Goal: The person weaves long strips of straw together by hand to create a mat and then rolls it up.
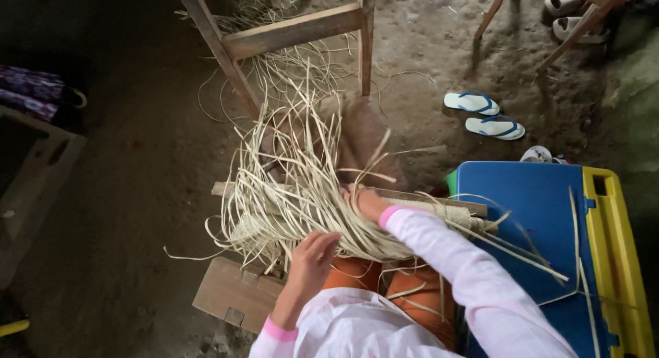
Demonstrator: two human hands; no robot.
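Our left hand [312, 258] pinched the near straw strips [295, 193]; our right hand [367, 203], farther right, gripped them. The strips fanned away toward the far wooden frame [295, 30].

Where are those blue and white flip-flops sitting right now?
In the head view, the pair of flip-flops lies on the dirt floor at upper right, just beyond the blue and yellow plastic bench and right of the wooden frame.

Blue-strapped flip-flops [484, 115] on dirt floor [137, 193], blue-and-yellow plastic case [549, 221], wooden frame [288, 32]
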